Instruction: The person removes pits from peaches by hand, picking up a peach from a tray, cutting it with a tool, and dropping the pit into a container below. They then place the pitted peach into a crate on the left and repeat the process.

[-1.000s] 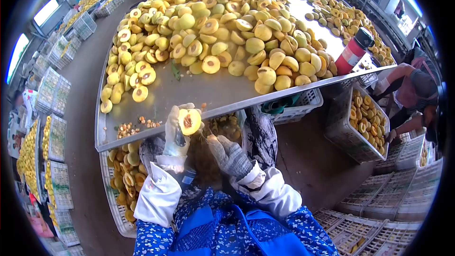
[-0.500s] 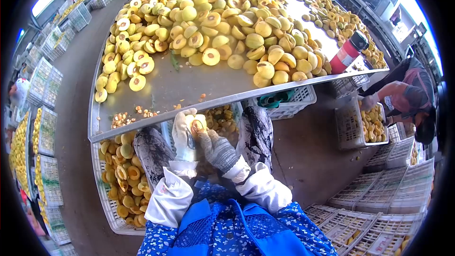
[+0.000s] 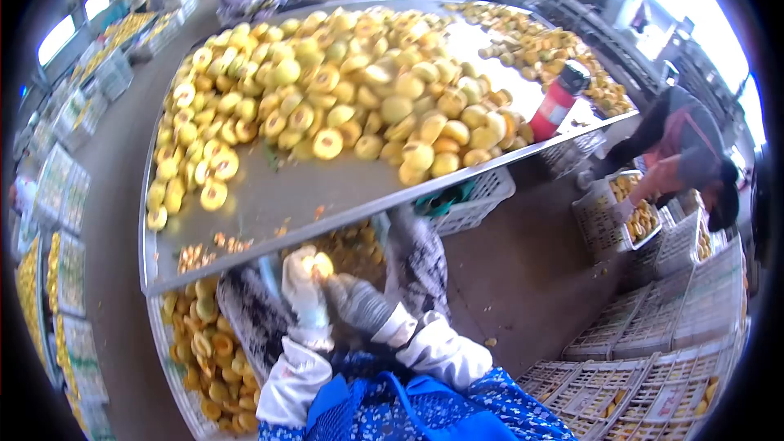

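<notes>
My left hand (image 3: 304, 287), in a white glove, grips a yellow peach half (image 3: 323, 265) above my lap, just in front of the table edge. My right hand (image 3: 358, 302), in a grey glove, is closed with its fingertips against the fruit. Whatever the right fingers hold is blurred and hidden. Beyond the hands, many halved peaches (image 3: 327, 144) are heaped on the metal table (image 3: 269, 188). Small pit pieces (image 3: 196, 258) lie near its front edge. Below the hands, a container holds more peach pieces (image 3: 351, 247), partly hidden by the table.
A crate of peach halves (image 3: 214, 359) stands by my left leg. On the table's right edge is a red bottle with a black top (image 3: 559, 102). To the right a co-worker (image 3: 694, 139) bends over a crate (image 3: 600, 220). Stacked white crates (image 3: 653, 318) fill the lower right.
The view has tilted up and turned, so the table and hands appear shifted left. My hands stay together on the peach half. The co-worker on the right has bent further over the crate.
</notes>
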### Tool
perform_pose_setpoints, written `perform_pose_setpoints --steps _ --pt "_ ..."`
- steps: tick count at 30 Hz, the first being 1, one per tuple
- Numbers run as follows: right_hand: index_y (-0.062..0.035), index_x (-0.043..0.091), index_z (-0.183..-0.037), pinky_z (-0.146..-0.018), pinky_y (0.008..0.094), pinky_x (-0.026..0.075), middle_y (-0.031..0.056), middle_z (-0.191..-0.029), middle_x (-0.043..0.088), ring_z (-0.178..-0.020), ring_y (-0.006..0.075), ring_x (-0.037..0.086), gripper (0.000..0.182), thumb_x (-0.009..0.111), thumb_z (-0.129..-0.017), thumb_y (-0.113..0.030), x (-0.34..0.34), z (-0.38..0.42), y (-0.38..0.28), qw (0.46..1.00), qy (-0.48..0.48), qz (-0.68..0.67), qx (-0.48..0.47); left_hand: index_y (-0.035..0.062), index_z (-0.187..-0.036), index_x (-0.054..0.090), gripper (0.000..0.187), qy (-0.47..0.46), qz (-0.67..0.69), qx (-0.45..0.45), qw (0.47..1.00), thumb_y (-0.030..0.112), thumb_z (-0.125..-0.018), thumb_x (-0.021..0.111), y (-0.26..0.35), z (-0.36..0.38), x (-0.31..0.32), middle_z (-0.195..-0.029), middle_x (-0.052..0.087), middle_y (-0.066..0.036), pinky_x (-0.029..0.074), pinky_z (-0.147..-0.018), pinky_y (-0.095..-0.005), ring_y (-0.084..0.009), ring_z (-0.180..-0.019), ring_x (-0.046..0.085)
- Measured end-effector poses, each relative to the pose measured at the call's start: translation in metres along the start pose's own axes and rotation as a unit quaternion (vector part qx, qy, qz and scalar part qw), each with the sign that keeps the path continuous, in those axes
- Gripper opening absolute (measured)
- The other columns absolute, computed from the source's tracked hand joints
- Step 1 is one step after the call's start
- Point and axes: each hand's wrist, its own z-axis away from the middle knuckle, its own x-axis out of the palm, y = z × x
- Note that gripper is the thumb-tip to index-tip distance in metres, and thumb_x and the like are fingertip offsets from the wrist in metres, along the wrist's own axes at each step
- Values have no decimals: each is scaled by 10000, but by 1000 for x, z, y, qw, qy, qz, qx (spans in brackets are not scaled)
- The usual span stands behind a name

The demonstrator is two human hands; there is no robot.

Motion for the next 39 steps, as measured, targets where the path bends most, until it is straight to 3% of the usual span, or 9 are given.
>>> perform_pose_setpoints --steps 5,7,21,24,27,28,32,36,39 --pt "12 608 -916 -651 411 461 249 -789 614 -742 386 602 415 422 -943 -358 -2 -3 -2 982 -60 -114 136 29 -866 571 281 23 84 -36 996 258 -934 424 4 2 9 -862 551 -33 448 -674 -248 -126 -744 509" --pt "-23 602 -926 -638 285 441 33 -733 589 -698 110 495 379 411 -962 -349 7 -3 10 969 -77 -176 155 31 -862 561 289 16 96 -27 995 269 -946 421 -2 0 7 -855 550 -33 448 -670 -251 -119 -738 503" --pt "3 598 -994 -659 304 457 85 -781 620 -728 133 523 396 407 -963 -342 0 -1 -11 939 -127 -223 228 27 -841 568 307 -22 102 -21 994 265 -957 413 1 2 -2 -852 572 -29 445 -612 -209 -94 -692 510" --pt "-3 607 -993 -666 296 458 73 -783 620 -733 129 527 384 412 -963 -333 13 3 23 975 -97 -154 128 17 -833 580 310 -54 92 -25 994 259 -948 423 11 3 -4 -814 575 -29 446 -594 -217 -94 -656 513" --pt "-48 642 -899 -579 248 416 -5 -737 592 -670 99 473 371 452 -949 -362 9 7 2 946 -87 -265 164 6 -822 595 324 -34 74 0 997 266 -935 439 2 1 -5 -782 580 -25 448 -576 -227 -94 -624 513" --pt "-66 652 -941 -616 240 429 -18 -800 609 -721 86 498 343 470 -943 -358 3 9 -13 864 -100 -423 253 -3 -803 602 337 -17 92 -11 996 274 -924 453 10 4 -2 -784 593 -32 453 -569 -235 -106 -627 530" --pt "-94 661 -987 -676 213 425 -33 -836 612 -768 64 510 331 513 -918 -382 -13 5 -5 943 -151 -289 63 -23 -786 613 348 -102 88 -21 991 262 -916 461 4 -2 -15 -744 615 -63 462 -580 -236 -131 -623 567" --pt "-74 643 -924 -397 238 361 -3 -584 547 -471 96 485 447 512 -881 -499 -46 -1 -32 861 -292 -292 298 -23 -795 640 257 -288 9 -112 951 166 -896 497 21 -11 -26 -710 634 -45 459 -595 -234 -97 -619 576" --pt "-49 621 -995 -365 228 391 9 -564 548 -428 116 498 514 524 -856 -534 -47 3 -8 721 -385 -497 292 -27 -839 622 357 -297 68 -135 943 288 -919 474 17 -12 -25 -753 637 -120 490 -620 -258 -166 -648 608"
